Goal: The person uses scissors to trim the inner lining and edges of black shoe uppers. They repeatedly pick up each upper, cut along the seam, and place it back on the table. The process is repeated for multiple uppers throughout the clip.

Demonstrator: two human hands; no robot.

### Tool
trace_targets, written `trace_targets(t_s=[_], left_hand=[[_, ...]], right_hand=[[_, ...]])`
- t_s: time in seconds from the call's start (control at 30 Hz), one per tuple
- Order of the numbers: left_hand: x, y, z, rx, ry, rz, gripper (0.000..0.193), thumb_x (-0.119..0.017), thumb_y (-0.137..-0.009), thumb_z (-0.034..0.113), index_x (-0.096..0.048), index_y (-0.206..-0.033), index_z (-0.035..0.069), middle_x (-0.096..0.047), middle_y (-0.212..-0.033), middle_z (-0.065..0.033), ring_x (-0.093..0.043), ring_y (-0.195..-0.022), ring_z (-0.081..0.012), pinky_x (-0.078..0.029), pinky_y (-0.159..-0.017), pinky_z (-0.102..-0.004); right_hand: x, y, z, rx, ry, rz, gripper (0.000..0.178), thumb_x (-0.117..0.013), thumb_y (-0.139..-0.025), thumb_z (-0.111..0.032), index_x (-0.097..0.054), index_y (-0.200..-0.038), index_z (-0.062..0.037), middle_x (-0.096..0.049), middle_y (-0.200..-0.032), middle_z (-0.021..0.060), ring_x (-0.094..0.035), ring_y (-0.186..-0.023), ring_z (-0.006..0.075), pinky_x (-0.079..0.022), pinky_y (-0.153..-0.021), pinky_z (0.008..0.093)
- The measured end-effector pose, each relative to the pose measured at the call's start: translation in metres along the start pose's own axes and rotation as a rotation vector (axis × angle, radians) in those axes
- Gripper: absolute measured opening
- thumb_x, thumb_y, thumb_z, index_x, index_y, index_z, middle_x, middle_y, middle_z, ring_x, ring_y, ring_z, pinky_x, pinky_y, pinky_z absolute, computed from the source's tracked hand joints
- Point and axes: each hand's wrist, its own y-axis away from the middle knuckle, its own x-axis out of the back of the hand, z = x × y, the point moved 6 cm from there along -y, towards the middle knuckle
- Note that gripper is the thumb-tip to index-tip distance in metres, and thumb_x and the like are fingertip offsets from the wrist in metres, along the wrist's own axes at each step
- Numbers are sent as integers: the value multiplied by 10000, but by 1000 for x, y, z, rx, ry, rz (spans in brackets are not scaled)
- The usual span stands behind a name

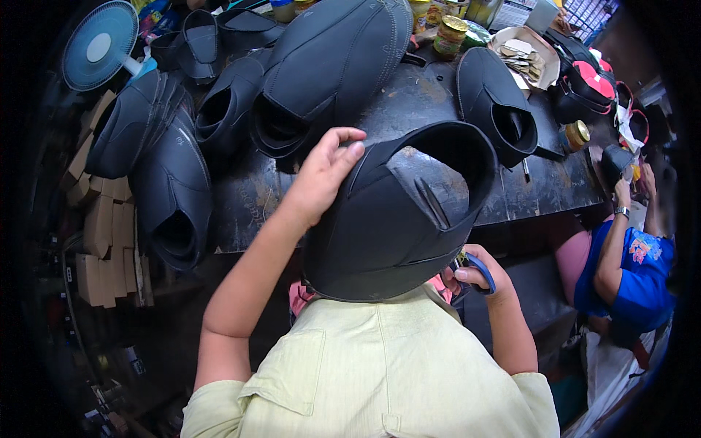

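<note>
A large black stitched shoe upper (387,233) is held in front of my chest, partly over the table's front edge. Its collar opening faces up and right, and the tabletop shows through it. My left hand (328,168) is closed on the upper's far left edge, thumb and fingers bent around it. At the lower right edge, my right hand (482,271) grips blue-handled scissors (478,276); their blades are mostly hidden beside the upper. A slim dark pointed thing (434,204) shows at the opening; its kind is unclear.
More black uppers (328,66) cover the dark table (248,204), one (500,102) at the right. Jars (449,36) and a tray (548,55) of small pieces stand behind. A fan (101,47) is far left, above stacked tan boxes (106,233). A blue-shirted person (635,270) works at right.
</note>
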Motion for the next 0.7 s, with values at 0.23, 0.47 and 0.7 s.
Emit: trace_targets(t_s=[0.23, 0.47, 0.7], left_hand=[[-12, 33, -8, -146, -412, -143, 1207, -910, -614, 661, -401, -1535, 71, -529, -1415, -256, -503, -1370, -372, -395, -1139, -436], [-26, 32, -1, 61, -516, -58, 922, -968, -638, 443, -570, -1364, 39, -695, -1185, -150, -671, -1123, -254, -503, -999, -365], [-30, 38, 9, -65, -624, 70, 868, -976, -625, 423, -602, -1305, 35, -725, -1128, -157, -708, -1055, -261, -538, -959, -368]], right_hand=[[-23, 6, -7, -20, 6, -21, 372, -786, -869, -270, -652, -1090, -1, -670, -891, 71, -654, -744, 145, -535, -676, 278], [-33, 22, -27, 12, 281, 39, 437, -764, -897, -258, -620, -1207, 15, -639, -992, 63, -590, -906, 164, -494, -837, 316], [-30, 26, -30, -98, 277, 100, 406, -763, -911, -219, -624, -1209, 20, -635, -979, 53, -575, -864, 121, -494, -784, 283]])
